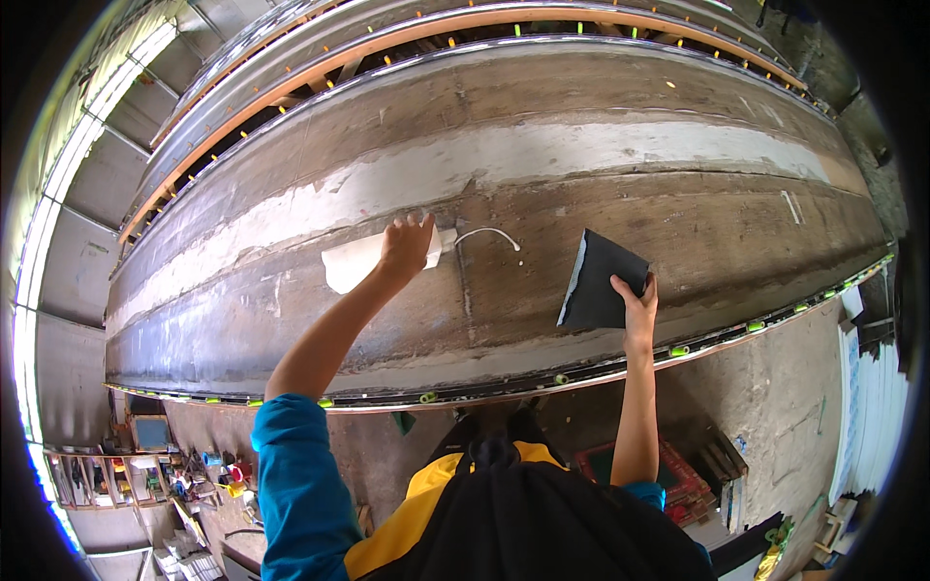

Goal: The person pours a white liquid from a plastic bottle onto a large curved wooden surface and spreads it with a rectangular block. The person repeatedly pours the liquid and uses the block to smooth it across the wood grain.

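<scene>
My left hand (407,249) is closed over the narrow end of a flat white pouch-like thing (351,263), held just over or on the long brown panel (542,208). From that end a thin curved white line (491,230) runs right, and I cannot tell if it is a bead of paste or a cord. A small white spot lies by its end. In my right hand (635,298) is a dark grey, roughly square flat spreader (605,281), thumb on its upper face. Its left edge carries a ragged whitish strip. The spreader is tilted above the panel's near half.
A broad whitish band (581,145) crosses the panel lengthwise. Yellow-green clips (562,379) line its near rail, with more along the far edge. Another long panel with an orange rail (387,45) stands beyond. Shelves of tools (111,479) are at lower left, a red patterned stack (686,494) at lower right.
</scene>
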`<state>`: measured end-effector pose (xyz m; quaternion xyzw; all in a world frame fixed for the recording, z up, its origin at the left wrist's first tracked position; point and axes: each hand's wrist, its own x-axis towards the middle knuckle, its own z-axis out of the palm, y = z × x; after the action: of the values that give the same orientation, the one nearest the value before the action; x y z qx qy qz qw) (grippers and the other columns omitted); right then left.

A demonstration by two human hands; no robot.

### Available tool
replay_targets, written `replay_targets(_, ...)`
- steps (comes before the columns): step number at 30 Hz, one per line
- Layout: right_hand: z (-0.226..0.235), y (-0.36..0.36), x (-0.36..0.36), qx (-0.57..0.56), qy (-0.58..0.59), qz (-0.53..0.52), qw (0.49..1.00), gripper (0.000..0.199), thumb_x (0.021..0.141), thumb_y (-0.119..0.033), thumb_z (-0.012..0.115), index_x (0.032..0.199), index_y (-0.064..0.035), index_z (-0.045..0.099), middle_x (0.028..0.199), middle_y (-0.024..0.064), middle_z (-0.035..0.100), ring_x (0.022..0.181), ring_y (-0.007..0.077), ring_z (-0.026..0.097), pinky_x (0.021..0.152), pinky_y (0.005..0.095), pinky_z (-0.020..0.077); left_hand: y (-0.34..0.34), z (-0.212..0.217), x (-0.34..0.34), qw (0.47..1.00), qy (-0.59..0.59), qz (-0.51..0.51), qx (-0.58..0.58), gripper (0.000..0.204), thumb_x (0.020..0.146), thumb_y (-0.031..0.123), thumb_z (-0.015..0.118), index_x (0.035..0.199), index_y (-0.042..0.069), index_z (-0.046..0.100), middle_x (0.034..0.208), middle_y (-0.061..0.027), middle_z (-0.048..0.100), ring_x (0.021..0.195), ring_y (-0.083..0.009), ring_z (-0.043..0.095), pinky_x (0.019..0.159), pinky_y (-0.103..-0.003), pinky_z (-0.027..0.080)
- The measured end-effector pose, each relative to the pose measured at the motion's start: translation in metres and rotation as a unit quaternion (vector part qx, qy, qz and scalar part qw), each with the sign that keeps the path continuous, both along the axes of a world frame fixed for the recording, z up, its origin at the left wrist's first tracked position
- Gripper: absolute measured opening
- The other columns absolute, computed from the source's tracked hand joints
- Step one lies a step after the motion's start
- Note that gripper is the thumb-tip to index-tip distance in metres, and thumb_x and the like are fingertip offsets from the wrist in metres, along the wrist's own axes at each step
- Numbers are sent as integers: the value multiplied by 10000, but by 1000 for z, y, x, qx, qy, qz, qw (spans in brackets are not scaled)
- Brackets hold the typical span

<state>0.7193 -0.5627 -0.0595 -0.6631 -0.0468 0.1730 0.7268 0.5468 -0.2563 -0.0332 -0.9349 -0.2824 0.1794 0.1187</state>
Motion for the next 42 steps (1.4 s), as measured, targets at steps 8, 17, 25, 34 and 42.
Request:
replay_targets(8, -2, 30, -40, -6, -34, 25, 999, 377, 744, -110, 693, 1036, 1, 483, 988, 66, 554, 892, 152, 520, 821, 261, 409, -34, 1, -69, 992, -21, -74, -97, 803, 745, 296, 691, 1364, 76, 230, 1287, -177, 392, 1174, -336, 413, 932, -467, 371)
replay_targets(17, 6, 54, -88, -254, -246, 24, 935, 474, 758, -134, 677, 1127, -3, 409, 876, 198, 614, 771, 292, 632, 710, 320, 473, -41, 0, -72, 963, -210, -88, -144, 650, 681, 258, 743, 1189, 87, 376, 1110, -152, 505, 1037, -329, 522, 808, -435, 455)
replay_targets(25, 29, 134, -109, -488, -301, 229, 787, 614, 787, -129, 619, 1309, -38, 307, 1005, 266, 590, 901, 422, 581, 773, 462, 466, 19, 44, -122, 903, -390, 55, -173, 691, 633, 353, 774, 1153, 68, 419, 991, -156, 590, 871, -287, 618, 704, -412, 525)
replay_targets(34, -5, 213, -203, -512, -329, 275, 744, 496, 812, -61, 560, 1255, -38, 340, 783, 213, 622, 728, 349, 631, 596, 435, 503, 53, 53, -223, 732, -636, 173, -175, 686, 614, 237, 812, 1151, 56, 427, 1004, -198, 596, 877, -325, 620, 720, -405, 526)
replay_targets(42, -26, 221, -145, -371, -370, 217, 824, 577, 769, -65, 587, 1268, 32, 315, 650, 172, 593, 610, 322, 609, 500, 397, 491, 56, 25, -270, 643, -722, 195, -166, 637, 633, 148, 804, 1138, 17, 437, 969, -152, 592, 893, -232, 580, 798, -327, 457)
